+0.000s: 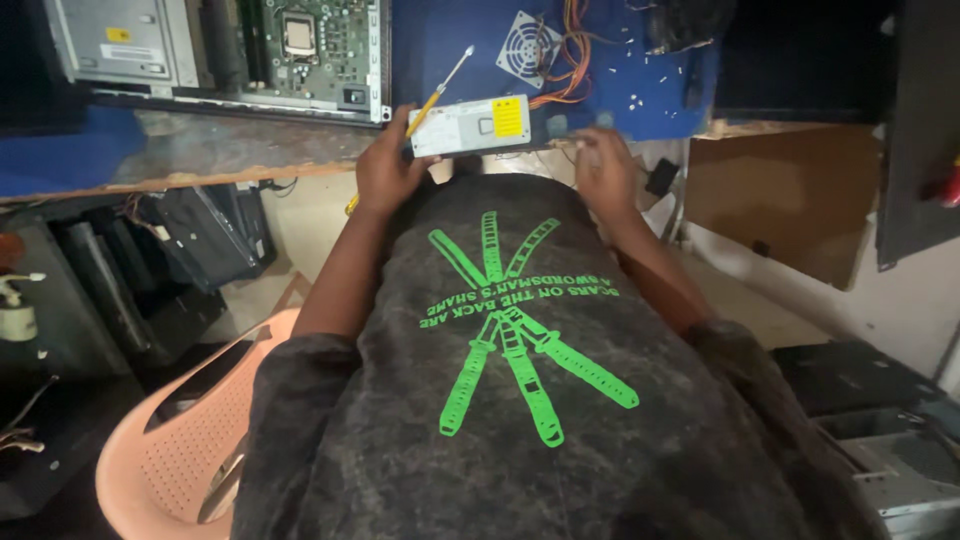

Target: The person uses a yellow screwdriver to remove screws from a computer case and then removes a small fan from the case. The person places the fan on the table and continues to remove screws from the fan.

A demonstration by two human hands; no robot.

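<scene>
While the left hand (385,170) wraps closed around a yellow-handled screwdriver (437,92) and presses against the near-left end of a grey power supply (470,126), the right hand (603,170) rests with curled fingers at the unit's other end, among its trailing wires; whether it grips anything cannot be told. The power supply lies between the two hands at the very edge of the bench (200,150), just above the person's lap. The screwdriver's shaft angles up and away from the left hand, its tip lying over a blue mat (440,40).

The risk here looks plain: the unit sits on the lip of the bench, and a loose hold or a tug on its wires could tip it off toward the lap or the floor. Beyond the right hand, small screws (635,98) lie scattered on the mat beside a fan (527,47) and a bundle of orange cables (570,60); a sweep of the wrist would likely send them rolling. Ahead of the left hand, an open computer case (215,50) shows its bare motherboard (315,45), and a slipped screwdriver tip could scratch it. Below the left elbow stands an orange plastic chair (175,440).
</scene>
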